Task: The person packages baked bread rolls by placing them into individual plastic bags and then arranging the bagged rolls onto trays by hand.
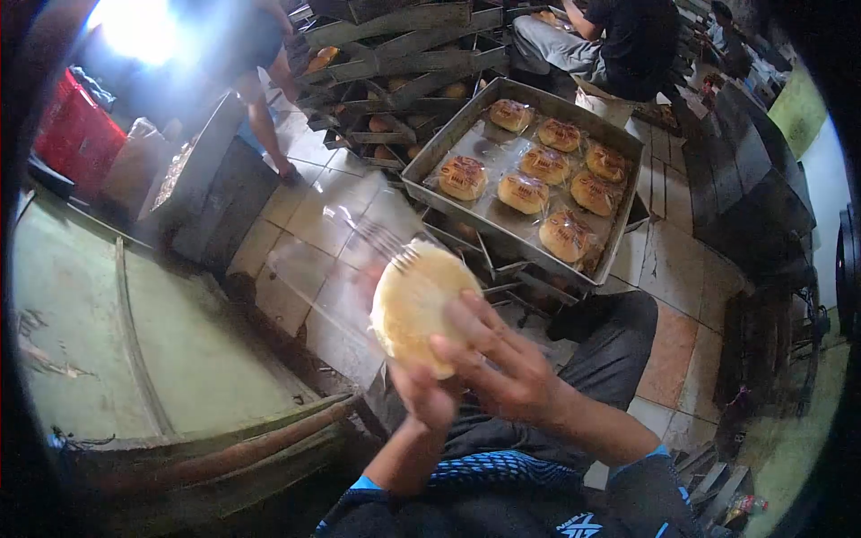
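The left hand holds the pale, round bun by its lower edge, its grip closed on it; the right hand also grips the bun, fingers spread over its near face; blurred clear plastic and a shiny, fork-like shape show at its upper left; the bun is in the air near a metal tray of wrapped, browned buns; tiled floor lies below; another person sits beyond the tray.

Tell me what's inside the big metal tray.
The metal tray holds round buns in clear wrapping with dark markings. Parts of its floor show between them. Whatever lies directly beneath each bun is covered, so that can't be seen.
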Tool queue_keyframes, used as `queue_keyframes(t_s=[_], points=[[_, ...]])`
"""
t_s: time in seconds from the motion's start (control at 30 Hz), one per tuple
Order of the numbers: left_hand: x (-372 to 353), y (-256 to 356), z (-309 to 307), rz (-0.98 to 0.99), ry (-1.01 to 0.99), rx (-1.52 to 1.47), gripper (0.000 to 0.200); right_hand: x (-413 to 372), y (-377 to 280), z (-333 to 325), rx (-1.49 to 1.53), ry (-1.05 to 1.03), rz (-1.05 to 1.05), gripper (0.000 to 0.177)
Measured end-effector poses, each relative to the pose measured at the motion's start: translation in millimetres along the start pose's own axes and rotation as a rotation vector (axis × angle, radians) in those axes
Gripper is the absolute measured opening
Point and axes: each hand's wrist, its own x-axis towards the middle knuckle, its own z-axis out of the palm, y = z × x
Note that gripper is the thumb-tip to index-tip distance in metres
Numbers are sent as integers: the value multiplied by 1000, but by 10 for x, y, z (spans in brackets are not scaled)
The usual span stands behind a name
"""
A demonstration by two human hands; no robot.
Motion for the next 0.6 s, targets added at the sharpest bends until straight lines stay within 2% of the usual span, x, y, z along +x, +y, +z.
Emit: queue_keyframes(t_s=[0.07, 0.1, 0.17, 0.2, 0.27, 0.33, 0.4, 0.43, 0.53, 0.57, 0.6], points=[[-99, 16, 97, -62, -5, -470, 98, -33, 12, -59, -68, 32, -97, 53], [-53, 158, 3, -245, 14, -971, 98, -54, 19, -85, -100, 44, -144, 54], [32, 336, 24, -312, -24, -1142, 98, -100, 19, -94, -94, -51, -182, 55], [195, 405, 132, -193, -89, -815, 97, -103, 24, -94, -92, -98, -206, 56], [284, 305, 257, -33, -173, -270, 91, -37, 35, -21, -101, -40, -88, 54], [229, 40, 213, -13, 14, 341, 87, 51, 24, 40, -111, -63, 52, 52], [395, -129, 16, -229, 39, 46, 75, 89, -25, 47, -118, -175, 225, 51], [500, -161, -62, -244, 106, -177, 65, 37, -36, 76, -53, -152, 221, 50], [692, -71, -255, -240, 126, -369, 67, -278, 87, 105, 186, -430, 195, 42], [701, -85, -314, -215, 97, -374, 68, -309, 226, 10, 366, -631, 175, 33], [675, -90, -308, -250, 116, -391, 69, -274, 258, 20, 447, -536, 232, 31]])
